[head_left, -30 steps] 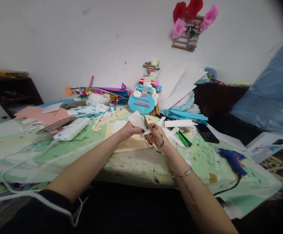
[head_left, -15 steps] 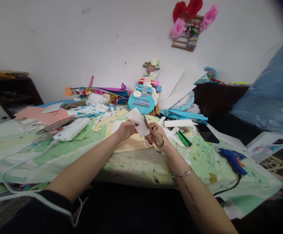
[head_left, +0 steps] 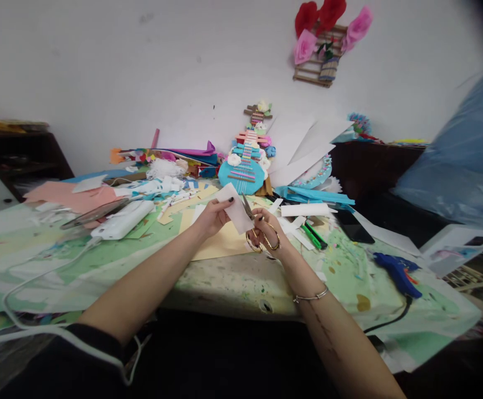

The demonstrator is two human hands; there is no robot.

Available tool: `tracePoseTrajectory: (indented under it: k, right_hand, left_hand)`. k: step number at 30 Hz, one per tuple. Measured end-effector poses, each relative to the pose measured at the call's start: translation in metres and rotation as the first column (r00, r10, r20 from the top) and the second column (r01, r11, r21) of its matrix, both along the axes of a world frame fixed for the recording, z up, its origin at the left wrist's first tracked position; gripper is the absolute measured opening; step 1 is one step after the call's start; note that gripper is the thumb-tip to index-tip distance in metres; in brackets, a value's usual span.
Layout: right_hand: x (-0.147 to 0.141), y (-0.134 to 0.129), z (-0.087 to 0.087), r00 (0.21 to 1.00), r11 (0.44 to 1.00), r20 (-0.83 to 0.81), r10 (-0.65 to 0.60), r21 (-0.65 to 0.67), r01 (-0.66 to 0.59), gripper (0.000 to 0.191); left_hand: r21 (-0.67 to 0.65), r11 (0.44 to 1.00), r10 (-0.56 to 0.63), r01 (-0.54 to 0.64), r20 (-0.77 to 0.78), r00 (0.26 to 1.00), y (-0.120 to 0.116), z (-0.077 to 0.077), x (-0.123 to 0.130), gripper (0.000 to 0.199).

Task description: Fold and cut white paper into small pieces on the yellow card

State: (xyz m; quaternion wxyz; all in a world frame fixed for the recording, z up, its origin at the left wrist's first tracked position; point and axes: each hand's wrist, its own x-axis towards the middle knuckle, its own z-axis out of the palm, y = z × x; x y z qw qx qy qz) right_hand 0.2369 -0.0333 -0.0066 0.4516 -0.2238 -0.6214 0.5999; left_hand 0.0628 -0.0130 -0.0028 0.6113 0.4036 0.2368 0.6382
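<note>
My left hand (head_left: 215, 216) pinches a small piece of white paper (head_left: 237, 213) by its left side, thumb on top. In my right hand (head_left: 266, 227) is a pair of scissors (head_left: 247, 206) with gold-coloured handles, its loops round my fingers. The blades point up and away, close against the paper's right edge; whether they bite into it I cannot tell. Both hands are above a cream sheet (head_left: 212, 246) lying on the table. Behind them stands a blue paper guitar (head_left: 241, 176) decorated with flowers.
To the right lie a green box cutter (head_left: 314, 235), a black phone (head_left: 354, 226) and a blue glue gun (head_left: 397, 271) with its cord. A white power strip (head_left: 123, 220) and pink paper (head_left: 71, 197) are at left. Paper scraps cover the green-patterned tablecloth (head_left: 233, 288).
My left hand has shifted slightly left and up on the white paper, and its thumb sits higher. The scissors have moved a little to the left.
</note>
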Motion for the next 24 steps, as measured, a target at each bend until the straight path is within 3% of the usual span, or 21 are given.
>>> tracePoseTrajectory:
  k: [7, 14, 24]
  right_hand:
    - [-0.0012, -0.0002, 0.0003, 0.999, 0.998, -0.031, -0.025, -0.055, 0.024, 0.057]
    - [-0.0008, -0.002, 0.0026, 0.999, 0.999, -0.002, 0.042, -0.014, -0.042, 0.052]
    - [-0.0007, -0.0004, 0.0002, 1.0, 1.0, -0.022, 0.014, 0.028, -0.013, 0.051]
  left_hand:
    - [0.03, 0.999, -0.036, 0.039, -0.086, 0.996, -0.0026, -0.0016, 0.0014, 0.019]
    - [0.007, 0.997, -0.081, 0.083, -0.17, 0.982, -0.0091, 0.0002, 0.0057, 0.018]
    - [0.021, 0.995, -0.094, 0.1, -0.195, 0.976, -0.0084, -0.002, 0.0048, 0.021]
